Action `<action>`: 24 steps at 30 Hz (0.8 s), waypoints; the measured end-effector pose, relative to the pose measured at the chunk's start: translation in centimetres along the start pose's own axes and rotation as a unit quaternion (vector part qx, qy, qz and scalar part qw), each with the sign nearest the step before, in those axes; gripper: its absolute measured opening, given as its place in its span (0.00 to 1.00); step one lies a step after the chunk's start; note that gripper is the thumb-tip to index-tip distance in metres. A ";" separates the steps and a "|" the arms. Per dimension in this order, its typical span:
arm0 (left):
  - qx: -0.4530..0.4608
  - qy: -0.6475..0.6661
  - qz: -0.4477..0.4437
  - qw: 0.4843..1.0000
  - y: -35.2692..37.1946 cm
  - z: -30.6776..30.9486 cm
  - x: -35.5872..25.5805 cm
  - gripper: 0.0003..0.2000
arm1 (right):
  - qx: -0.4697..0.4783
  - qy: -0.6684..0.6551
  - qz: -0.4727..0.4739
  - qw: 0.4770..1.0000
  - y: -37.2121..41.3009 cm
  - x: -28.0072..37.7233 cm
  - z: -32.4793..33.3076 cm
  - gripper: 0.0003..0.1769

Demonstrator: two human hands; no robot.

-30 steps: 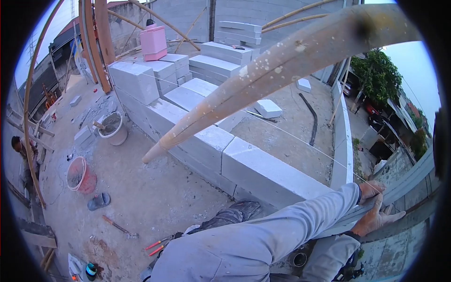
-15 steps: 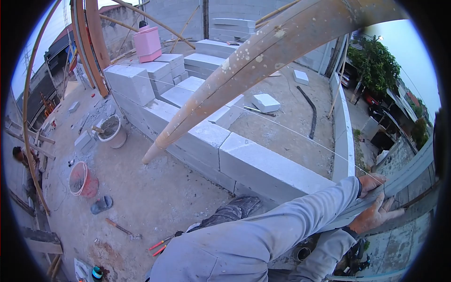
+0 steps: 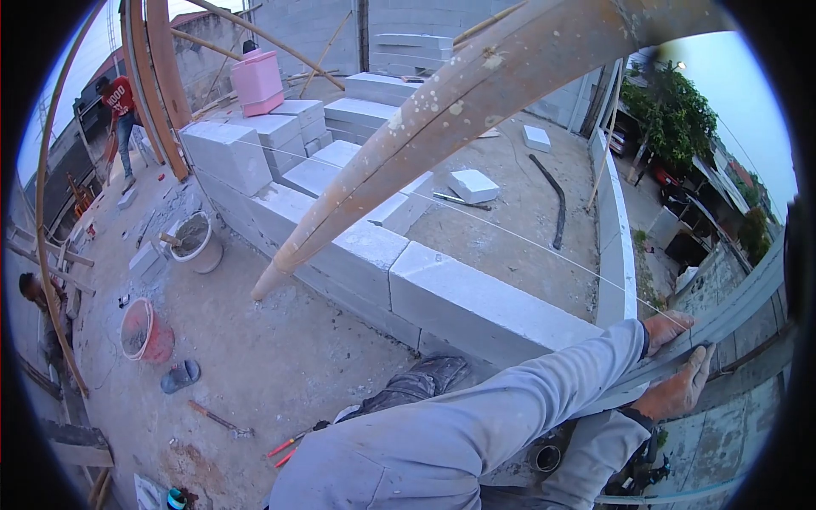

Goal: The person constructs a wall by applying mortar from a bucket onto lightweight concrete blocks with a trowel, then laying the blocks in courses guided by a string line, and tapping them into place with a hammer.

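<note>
My left hand (image 3: 665, 331) lies at the edge of a long grey beam (image 3: 738, 297), fingers bent around a thin white string (image 3: 586, 272) that runs in tautly over the block wall. Just below it, on the near side of the beam, my right hand (image 3: 676, 394) has its fingertips drawn together and pointing up. Whatever is between them is too small to make out. Both arms reach to the right in grey sleeves. A row of pale lightweight blocks (image 3: 489, 297) runs beneath the string, close to my left forearm.
A thick bamboo pole (image 3: 408, 144) slants across the view. Buckets (image 3: 200, 242) (image 3: 146, 330), a hammer (image 3: 219, 418) and red-handled pliers (image 3: 289, 446) are on the ground. A pink container (image 3: 257, 82) stands on blocks. A person in red (image 3: 119, 98) and another person (image 3: 38, 293) are at left.
My right hand's spread fingers have come together and turned upward. My left hand stays by the string and beam. A person in red has come into sight at upper left.
</note>
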State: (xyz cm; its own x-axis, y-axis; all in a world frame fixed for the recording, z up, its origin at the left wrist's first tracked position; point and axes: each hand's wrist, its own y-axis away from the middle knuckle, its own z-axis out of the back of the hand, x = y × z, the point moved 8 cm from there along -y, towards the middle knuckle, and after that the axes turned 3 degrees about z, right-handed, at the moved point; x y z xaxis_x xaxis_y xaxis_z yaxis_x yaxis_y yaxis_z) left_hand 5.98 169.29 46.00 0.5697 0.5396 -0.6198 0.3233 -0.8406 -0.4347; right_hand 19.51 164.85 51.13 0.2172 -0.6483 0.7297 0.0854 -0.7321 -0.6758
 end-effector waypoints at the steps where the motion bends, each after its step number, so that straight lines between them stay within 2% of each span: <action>1: -0.011 0.000 0.006 1.000 0.0 0.2 0.0 0.15 | 0.000 -0.004 0.001 1.000 0.0 0.1 -0.2 0.25; 3: -0.002 -0.002 0.009 1.000 0.1 0.2 0.0 0.15 | -0.022 -0.123 -0.072 0.990 0.1 -1.1 -0.2 0.23; 6: 0.006 -0.005 0.014 1.000 0.1 0.1 0.0 0.15 | -0.013 -0.160 -0.106 0.981 0.3 -1.1 -0.3 0.24; 9: 0.013 -0.006 0.005 1.000 -0.1 -0.1 0.0 0.15 | -0.019 -0.200 -0.109 0.974 -0.7 -3.8 -1.0 0.24; 11: 0.021 -0.009 -0.008 1.000 0.1 -0.4 -0.6 0.15 | -0.033 -0.216 -0.086 0.972 0.1 -1.5 -1.6 0.23; 13: -0.031 -0.052 -0.011 0.998 0.2 0.3 -0.7 0.16 | -0.047 -0.230 -0.062 0.970 0.4 -0.3 -1.8 0.23; 17: -0.039 -0.044 -0.017 0.998 0.6 -0.1 -1.1 0.16 | -0.024 -0.084 -0.029 0.996 0.8 1.5 -1.8 0.24; 18: -0.035 -0.036 0.003 0.999 0.8 -0.4 -1.0 0.16 | -0.014 -0.025 -0.018 0.999 0.8 2.2 -1.7 0.25; 19: -0.030 -0.027 0.023 0.999 0.9 -1.0 -1.1 0.16 | -0.013 -0.022 -0.015 1.000 0.6 2.2 -1.5 0.25; 21: -0.126 -0.198 -0.041 0.971 0.0 1.9 -0.6 0.16 | 0.045 0.056 0.034 0.997 0.3 2.7 -1.8 0.27; 23: -0.243 -0.231 -0.044 0.941 2.6 3.0 -1.4 0.18 | 0.066 -0.027 -0.071 0.995 0.1 2.2 -2.0 0.30; 24: -0.296 -0.351 -0.079 0.885 3.8 5.4 -0.9 0.21 | 0.091 -0.008 -0.060 0.994 -0.5 0.8 -1.5 0.31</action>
State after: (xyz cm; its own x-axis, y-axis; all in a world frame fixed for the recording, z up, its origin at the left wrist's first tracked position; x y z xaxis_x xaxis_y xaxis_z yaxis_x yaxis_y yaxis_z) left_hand 2.61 165.87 41.40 -0.0604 0.3744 -0.9253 0.8151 -0.5166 -0.2622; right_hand 18.20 164.36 52.19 0.2099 -0.5541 0.8055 0.2861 -0.7530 -0.5926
